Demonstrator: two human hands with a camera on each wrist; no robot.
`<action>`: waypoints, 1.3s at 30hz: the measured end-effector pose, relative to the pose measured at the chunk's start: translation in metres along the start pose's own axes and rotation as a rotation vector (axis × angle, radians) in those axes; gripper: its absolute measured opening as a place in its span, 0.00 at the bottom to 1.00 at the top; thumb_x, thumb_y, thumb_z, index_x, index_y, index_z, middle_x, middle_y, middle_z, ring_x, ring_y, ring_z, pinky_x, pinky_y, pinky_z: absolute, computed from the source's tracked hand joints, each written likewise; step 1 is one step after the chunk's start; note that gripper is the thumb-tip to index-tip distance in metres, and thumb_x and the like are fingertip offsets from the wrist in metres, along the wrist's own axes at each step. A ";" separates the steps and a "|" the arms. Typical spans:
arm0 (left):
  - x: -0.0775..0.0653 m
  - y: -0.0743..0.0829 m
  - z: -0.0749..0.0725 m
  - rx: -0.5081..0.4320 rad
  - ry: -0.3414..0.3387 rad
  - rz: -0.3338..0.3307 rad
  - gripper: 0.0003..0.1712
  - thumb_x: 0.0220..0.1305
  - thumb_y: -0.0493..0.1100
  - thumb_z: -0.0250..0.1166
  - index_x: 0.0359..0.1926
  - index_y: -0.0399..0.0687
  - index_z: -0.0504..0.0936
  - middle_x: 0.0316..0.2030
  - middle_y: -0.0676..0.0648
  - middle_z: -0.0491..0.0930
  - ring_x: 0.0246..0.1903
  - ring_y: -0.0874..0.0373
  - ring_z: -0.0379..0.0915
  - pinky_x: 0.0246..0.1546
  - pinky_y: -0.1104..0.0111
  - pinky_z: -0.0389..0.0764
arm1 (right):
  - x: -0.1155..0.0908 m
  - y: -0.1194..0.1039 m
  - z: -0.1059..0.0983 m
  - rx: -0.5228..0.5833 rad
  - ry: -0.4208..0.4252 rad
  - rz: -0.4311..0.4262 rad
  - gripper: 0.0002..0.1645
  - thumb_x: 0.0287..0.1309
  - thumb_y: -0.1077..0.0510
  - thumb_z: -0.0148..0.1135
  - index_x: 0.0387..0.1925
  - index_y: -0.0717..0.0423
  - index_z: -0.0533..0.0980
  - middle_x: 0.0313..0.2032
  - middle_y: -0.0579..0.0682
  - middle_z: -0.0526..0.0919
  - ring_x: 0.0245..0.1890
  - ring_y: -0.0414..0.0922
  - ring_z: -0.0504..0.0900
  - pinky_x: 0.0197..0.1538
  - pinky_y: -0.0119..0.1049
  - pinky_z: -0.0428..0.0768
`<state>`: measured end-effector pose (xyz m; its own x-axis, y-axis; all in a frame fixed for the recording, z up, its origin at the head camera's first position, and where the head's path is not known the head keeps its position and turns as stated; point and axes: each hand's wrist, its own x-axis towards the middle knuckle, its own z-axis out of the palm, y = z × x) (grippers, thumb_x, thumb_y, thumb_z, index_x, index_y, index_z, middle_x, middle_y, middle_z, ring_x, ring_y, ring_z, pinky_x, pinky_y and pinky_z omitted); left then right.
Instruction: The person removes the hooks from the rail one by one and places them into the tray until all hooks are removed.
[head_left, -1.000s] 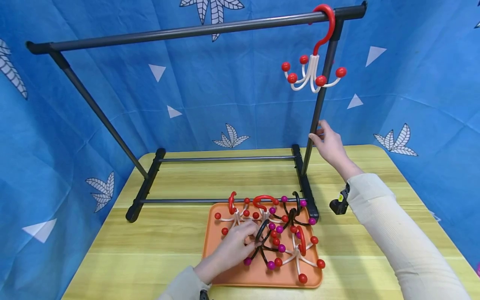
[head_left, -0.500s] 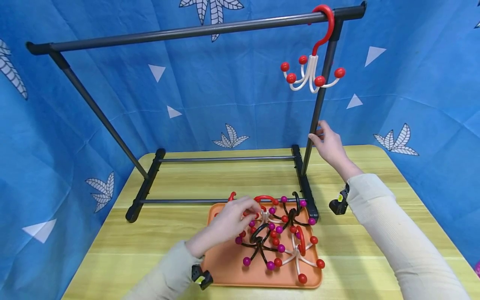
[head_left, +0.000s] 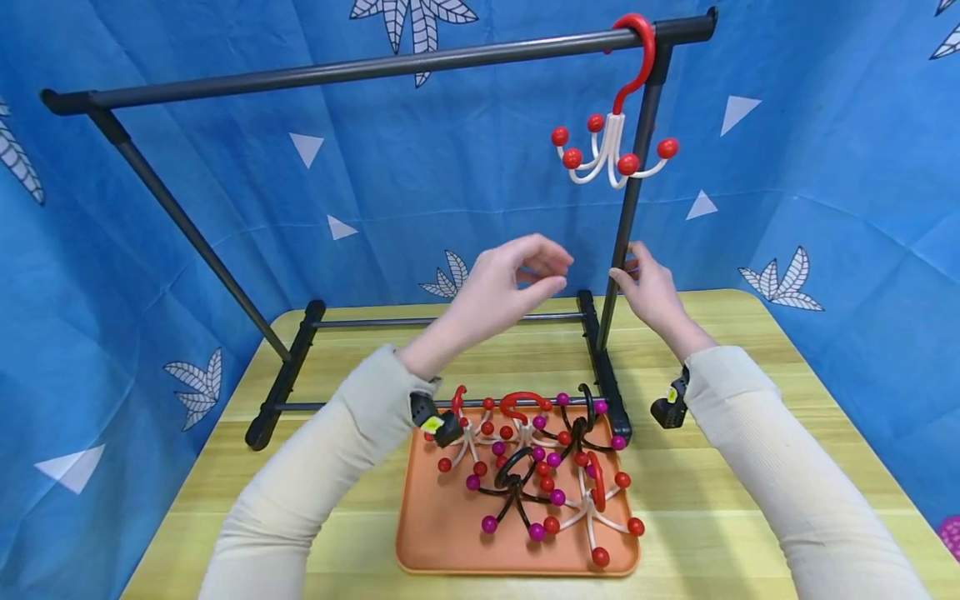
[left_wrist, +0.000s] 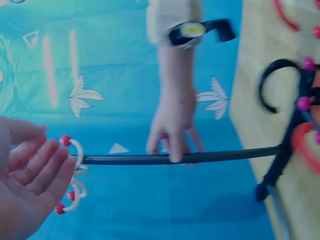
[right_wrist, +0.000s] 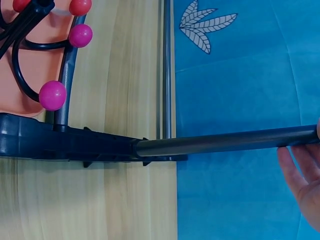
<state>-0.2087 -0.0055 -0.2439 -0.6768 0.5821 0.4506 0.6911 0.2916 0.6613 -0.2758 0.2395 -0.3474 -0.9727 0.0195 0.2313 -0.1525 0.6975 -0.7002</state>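
Note:
My left hand (head_left: 510, 279) is raised in the air in front of the rack, holding nothing, with its fingers loosely bent and apart from the thumb. In the left wrist view the same hand (left_wrist: 32, 180) appears at the left edge. My right hand (head_left: 648, 287) grips the right post (head_left: 624, 225) of the black garment rack between thumb and fingers. A white multi-arm hanger (head_left: 611, 150) with a red hook and red balls hangs from the top bar (head_left: 375, 68) near its right end. The right wrist view shows only part of my right hand (right_wrist: 305, 175) at the post.
An orange tray (head_left: 435, 542) lies on the wooden table (head_left: 330, 500) by the rack's front. It holds several multi-arm hangers, among them a black one (head_left: 513, 483) with magenta balls and a white one (head_left: 590, 504) with red balls. Blue cloth (head_left: 465, 167) surrounds the table.
My left hand has left the black hanger in the tray and risen up and to the right, toward the rack's right side. My right hand stays on the post. The view shifted slightly.

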 end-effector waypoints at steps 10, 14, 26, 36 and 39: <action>0.077 0.028 -0.020 0.142 0.093 0.028 0.22 0.59 0.48 0.62 0.54 0.47 0.74 0.50 0.50 0.74 0.46 0.64 0.71 0.46 0.80 0.71 | -0.001 -0.002 0.001 -0.006 -0.004 -0.006 0.24 0.66 0.50 0.45 0.58 0.58 0.58 0.45 0.62 0.73 0.42 0.57 0.78 0.38 0.49 0.77; 0.104 0.035 -0.024 0.195 0.154 -0.002 0.26 0.57 0.48 0.63 0.57 0.48 0.71 0.53 0.51 0.72 0.49 0.64 0.70 0.47 0.81 0.70 | -0.003 -0.003 0.000 -0.014 0.000 -0.011 0.23 0.66 0.52 0.46 0.57 0.58 0.58 0.44 0.62 0.73 0.41 0.58 0.78 0.36 0.49 0.77; 0.155 0.053 -0.012 0.309 0.149 -0.168 0.29 0.59 0.53 0.60 0.60 0.53 0.67 0.56 0.54 0.69 0.50 0.65 0.66 0.43 0.83 0.69 | -0.004 -0.003 0.001 -0.009 0.000 -0.015 0.25 0.65 0.50 0.45 0.58 0.58 0.58 0.46 0.63 0.73 0.43 0.58 0.78 0.39 0.51 0.77; 0.159 0.064 -0.020 0.273 0.239 -0.198 0.15 0.60 0.44 0.59 0.48 0.48 0.71 0.47 0.50 0.75 0.42 0.64 0.72 0.41 0.86 0.71 | -0.004 -0.003 0.000 -0.013 0.003 -0.004 0.25 0.66 0.50 0.45 0.59 0.59 0.57 0.46 0.63 0.72 0.46 0.58 0.75 0.40 0.51 0.76; 0.157 0.064 -0.023 0.247 0.260 -0.173 0.15 0.60 0.43 0.59 0.48 0.47 0.71 0.46 0.50 0.76 0.42 0.64 0.72 0.41 0.86 0.71 | -0.004 -0.003 0.000 -0.014 -0.005 0.006 0.25 0.66 0.51 0.45 0.58 0.59 0.57 0.47 0.63 0.72 0.46 0.59 0.75 0.41 0.52 0.76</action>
<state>-0.2770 0.0873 -0.1169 -0.8081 0.3065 0.5030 0.5803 0.5607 0.5907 -0.2712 0.2367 -0.3462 -0.9744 0.0198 0.2238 -0.1445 0.7074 -0.6919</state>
